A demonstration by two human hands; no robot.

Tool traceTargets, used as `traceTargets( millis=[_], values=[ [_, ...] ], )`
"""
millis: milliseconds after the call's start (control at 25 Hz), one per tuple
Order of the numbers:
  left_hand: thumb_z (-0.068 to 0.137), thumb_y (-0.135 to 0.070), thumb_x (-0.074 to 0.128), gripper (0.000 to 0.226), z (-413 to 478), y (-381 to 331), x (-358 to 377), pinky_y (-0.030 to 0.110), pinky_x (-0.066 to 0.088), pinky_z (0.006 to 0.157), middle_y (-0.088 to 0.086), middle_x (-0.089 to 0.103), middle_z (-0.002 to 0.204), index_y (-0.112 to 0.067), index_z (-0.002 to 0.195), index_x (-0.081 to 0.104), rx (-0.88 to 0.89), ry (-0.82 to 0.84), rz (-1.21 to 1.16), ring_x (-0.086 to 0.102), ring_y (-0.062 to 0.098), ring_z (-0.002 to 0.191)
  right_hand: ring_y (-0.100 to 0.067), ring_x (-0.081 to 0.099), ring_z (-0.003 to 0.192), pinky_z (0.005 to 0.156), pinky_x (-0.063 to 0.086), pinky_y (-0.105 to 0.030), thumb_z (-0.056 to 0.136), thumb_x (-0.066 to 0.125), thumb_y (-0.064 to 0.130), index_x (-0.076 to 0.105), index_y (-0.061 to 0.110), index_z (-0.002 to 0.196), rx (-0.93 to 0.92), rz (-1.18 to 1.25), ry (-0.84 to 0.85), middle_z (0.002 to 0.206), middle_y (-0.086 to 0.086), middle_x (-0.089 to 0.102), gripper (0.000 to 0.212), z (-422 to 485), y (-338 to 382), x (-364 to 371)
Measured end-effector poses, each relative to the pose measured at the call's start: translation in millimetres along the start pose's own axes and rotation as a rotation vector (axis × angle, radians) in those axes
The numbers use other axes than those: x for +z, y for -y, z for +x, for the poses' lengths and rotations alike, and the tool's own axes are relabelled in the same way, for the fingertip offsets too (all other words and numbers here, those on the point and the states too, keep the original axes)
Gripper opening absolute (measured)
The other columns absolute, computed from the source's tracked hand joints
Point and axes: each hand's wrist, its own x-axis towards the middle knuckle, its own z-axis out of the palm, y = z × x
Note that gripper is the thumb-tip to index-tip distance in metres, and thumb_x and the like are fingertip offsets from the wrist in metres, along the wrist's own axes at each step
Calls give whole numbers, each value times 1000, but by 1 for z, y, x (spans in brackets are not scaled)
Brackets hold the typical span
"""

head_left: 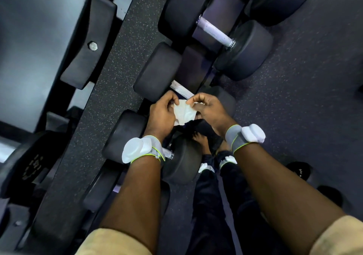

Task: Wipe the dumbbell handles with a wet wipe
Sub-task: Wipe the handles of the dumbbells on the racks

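A crumpled white wet wipe (184, 113) is stretched between both hands above the rack. My left hand (163, 113) pinches its left edge and my right hand (208, 109) pinches its right edge. Just beyond my fingers lies the knurled metal handle (181, 91) of a black dumbbell (157, 72), partly hidden by my hands. Another dumbbell's metal handle (215, 31) lies farther off. A third dumbbell (182, 160) sits under my left wrist, its handle mostly hidden.
Black round-headed dumbbells lie in a row on a dark rack, with a speckled rubber strip (110, 89) along the left. Speckled floor (304, 97) spreads on the right. My legs and feet (208, 146) stand below. More weights (29, 166) sit at the lower left.
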Motion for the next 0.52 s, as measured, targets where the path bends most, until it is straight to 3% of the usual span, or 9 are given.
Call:
traceTargets(
  millis=[80, 160, 280, 360, 440, 520],
  values=[
    [86, -3, 48, 19, 0, 0, 3, 27, 54, 53, 2, 64, 76, -17, 82, 61, -75, 0, -42, 62, 22, 68, -9, 58, 67, 63, 50, -24, 85, 60, -7, 67, 12, 91, -54, -61, 39, 81, -2, 63, 22, -1, -4, -1],
    [83, -11, 62, 7, 0, 4, 4, 23, 50, 59, -6, 64, 72, -18, 83, 64, -80, 22, -32, 59, 12, 65, -9, 60, 72, 67, 50, -24, 82, 58, -12, 68, 13, 95, -51, -77, 70, 88, -6, 67, 30, -2, -6, -1],
    [75, -5, 71, 14, -3, 6, 1, 19, 41, 59, -11, 57, 66, -17, 81, 66, -5, 112, 6, 48, 0, 56, -14, 61, 79, 70, 50, -27, 78, 55, -15, 72, 16, 91, -55, -98, 50, 102, -15, 67, 38, -4, -9, -2],
    [77, -2, 70, 15, -5, 3, 2, 15, 37, 59, -11, 57, 65, -17, 80, 70, 5, 126, 41, 48, -1, 57, -10, 58, 78, 70, 46, -21, 77, 55, -13, 75, 19, 87, -70, -158, -8, 98, -6, 62, 39, -4, -12, -6],
    [82, -1, 67, 17, -6, 0, 3, 8, 40, 66, -8, 64, 78, -17, 84, 74, -23, 119, 44, 54, 0, 68, -13, 60, 85, 76, 48, -25, 77, 56, -6, 76, 26, 83, -65, -176, -46, 99, -2, 62, 39, -3, -13, -7],
    [83, -2, 67, 18, -5, -1, 5, 11, 43, 78, -3, 65, 97, -16, 92, 74, -30, 125, 41, 59, 8, 85, -22, 63, 91, 82, 53, -35, 74, 63, 6, 74, 28, 82, -28, -86, -43, 105, -9, 64, 26, -4, -12, -3]
  ],
)
